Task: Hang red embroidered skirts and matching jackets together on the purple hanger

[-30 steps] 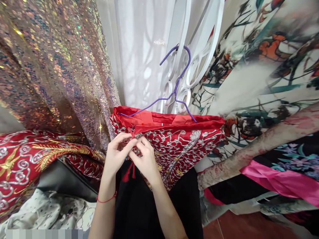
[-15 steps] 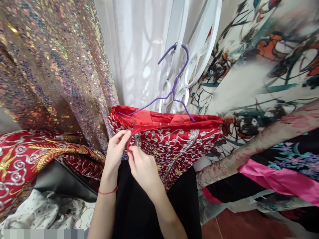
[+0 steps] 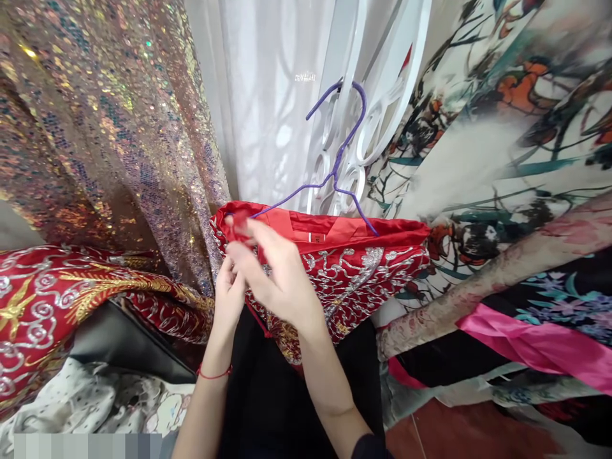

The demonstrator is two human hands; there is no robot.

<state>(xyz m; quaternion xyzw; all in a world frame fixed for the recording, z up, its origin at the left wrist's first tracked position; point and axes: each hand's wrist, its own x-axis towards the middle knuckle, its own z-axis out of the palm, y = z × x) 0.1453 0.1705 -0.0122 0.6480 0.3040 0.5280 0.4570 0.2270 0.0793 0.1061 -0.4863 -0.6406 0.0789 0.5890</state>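
Observation:
A red skirt (image 3: 356, 271) with silver and gold embroidery hangs from a purple hanger (image 3: 335, 175), its satin waistband (image 3: 396, 233) uppermost. At the skirt's left edge, my left hand (image 3: 228, 296) is closed, fingers curled on the cloth and partly behind the other hand. My right hand (image 3: 284, 274) reaches across it to the left end of the waistband. Its thumb and fingertips are smeared by motion there, so whether they grip the red cloth does not show. A thin red cord (image 3: 258, 319) dangles below the hands.
The hanger hooks on a white openwork stand (image 3: 348, 83). A sequinned cloth (image 3: 119, 108) hangs at left, above another red embroidered garment (image 3: 95, 290) over a black surface (image 3: 129, 344). Floral cloth (image 3: 459, 153) and a patterned padded arm (image 3: 444, 306) are at right.
My right hand has moved up from below the left hand to the waistband's left end, and its fingers have spread. My left hand has shifted slightly down and right.

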